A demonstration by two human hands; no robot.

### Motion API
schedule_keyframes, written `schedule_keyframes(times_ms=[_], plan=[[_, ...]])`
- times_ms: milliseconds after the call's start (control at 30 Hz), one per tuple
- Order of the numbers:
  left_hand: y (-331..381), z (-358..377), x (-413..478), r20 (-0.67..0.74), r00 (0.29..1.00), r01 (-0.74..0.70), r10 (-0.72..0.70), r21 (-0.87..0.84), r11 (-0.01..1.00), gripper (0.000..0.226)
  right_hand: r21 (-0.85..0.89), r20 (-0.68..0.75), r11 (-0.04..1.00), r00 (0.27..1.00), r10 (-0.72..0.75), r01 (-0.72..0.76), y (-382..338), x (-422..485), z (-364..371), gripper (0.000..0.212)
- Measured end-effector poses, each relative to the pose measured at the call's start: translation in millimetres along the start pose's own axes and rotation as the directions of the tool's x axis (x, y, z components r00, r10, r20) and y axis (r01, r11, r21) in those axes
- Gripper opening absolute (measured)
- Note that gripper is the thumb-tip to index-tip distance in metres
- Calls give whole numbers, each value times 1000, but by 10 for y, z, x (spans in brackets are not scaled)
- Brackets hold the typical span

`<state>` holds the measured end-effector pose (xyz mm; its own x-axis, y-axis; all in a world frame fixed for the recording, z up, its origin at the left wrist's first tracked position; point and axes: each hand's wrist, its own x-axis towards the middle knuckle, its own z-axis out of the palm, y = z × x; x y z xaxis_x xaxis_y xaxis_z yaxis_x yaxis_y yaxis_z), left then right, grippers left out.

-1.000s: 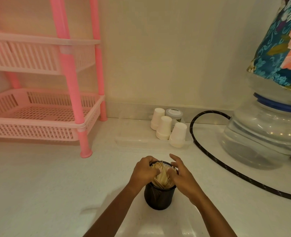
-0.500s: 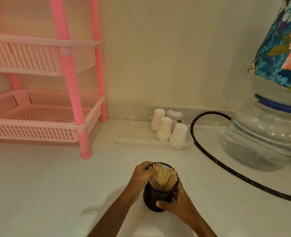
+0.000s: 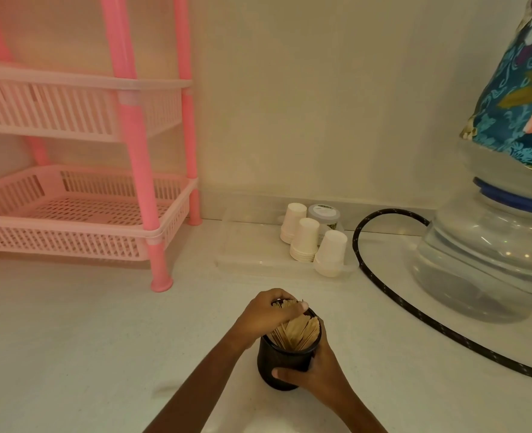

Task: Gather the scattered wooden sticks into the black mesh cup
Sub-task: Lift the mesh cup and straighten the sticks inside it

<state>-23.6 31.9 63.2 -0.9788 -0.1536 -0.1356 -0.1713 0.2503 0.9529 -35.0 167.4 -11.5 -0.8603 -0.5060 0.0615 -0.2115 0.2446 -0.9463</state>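
A person's right hand (image 3: 318, 373) wraps around the black mesh cup (image 3: 277, 360), which stands upright near the front edge of the white tabletop (image 3: 71, 339). The left hand (image 3: 266, 314) curls its fingers over the tops of the wooden sticks (image 3: 299, 331) bundled inside.

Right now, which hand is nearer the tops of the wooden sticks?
Left. The left hand is curled over the tops of the wooden sticks; the right hand grips the black mesh cup lower down.

Pale matt wooden sticks (image 3: 296, 331), black matt mesh cup (image 3: 278, 359), glossy pink plastic slatted rack (image 3: 80, 214), smooth speckled white desk (image 3: 71, 339), white paper cups (image 3: 305, 243)
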Motion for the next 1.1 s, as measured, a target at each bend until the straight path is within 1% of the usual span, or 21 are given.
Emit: schedule_keyframes(times_ms=[33,100,233,367,533,567,600,633,667,700,733,767,800,833,867,900,1000,1100], plan=[[-6,9,6,-37,999,-19,20,26,999,24,-3,-1,1000,1000,-2,2,7,8,5,87],[-26,16,12,-72,996,-49,50,16,999,20,-3,-13,1000,1000,-7,7,21,25,21,86],[-24,-46,-19,-37,998,-44,43,-38,998,21,6,-25,1000,1000,-16,16,32,66,50,84],[-107,-104,-66,-35,999,-23,21,-54,998,32,7,-54,999,998,-35,36,48,119,54,87],[-133,-166,-68,33,999,-23,26,-100,995,38,-14,-60,999,997,-44,43,47,161,68,88],[-137,-187,-50,23,999,-23,27,-138,990,38,-20,-64,999,997,-51,50,32,178,53,88],[-141,-206,-24,-22,999,-36,32,-196,980,38,-24,-75,998,995,-63,61,11,209,30,88],[-157,-225,3,-111,993,-68,43,-229,971,38,-25,-90,997,993,-72,70,-15,250,2,88],[-194,-247,33,-234,970,-106,62,-179,978,39,-21,-103,997,992,-74,73,-57,300,-27,88],[-256,-268,70,-359,929,-116,92,-45,992,40,-16,-110,997,991,-78,77,-117,355,-53,87],[-340,-296,114,-451,880,-85,146,153,985,43,-13,-112,996,990,-87,86,-187,418,-74,87],[-441,-331,159,-485,848,-15,214,382,924,47,-16,-114,994,988,-107,106,-256,491,-90,86],[-554,-369,216,-465,844,65,268,584,809,52,-26,-121,991,984,-131,129,-324,572,-103,84],[-659,-407,277,-423,858,119,293,718,686,57,-39,-132,988,979,-153,149,-401,657,-113,83],[-739,-443,333,-385,874,142,297,786,602,62,-49,-148,985,974,-173,167,-482,744,-117,82],[-795,-475,379,-360,885,141,296,812,566,66,-56,-163,981,967,-195,188,-564,837,-115,83],[-911,-555,495,-287,917,97,278,836,541,73,-79,-213,967,944,-252,241,-770,1146,-83,93],[-1008,-625,573,-259,935,98,241,845,526,80,-102,-272,963,924,-268,249,-910,1454,-1,95]])
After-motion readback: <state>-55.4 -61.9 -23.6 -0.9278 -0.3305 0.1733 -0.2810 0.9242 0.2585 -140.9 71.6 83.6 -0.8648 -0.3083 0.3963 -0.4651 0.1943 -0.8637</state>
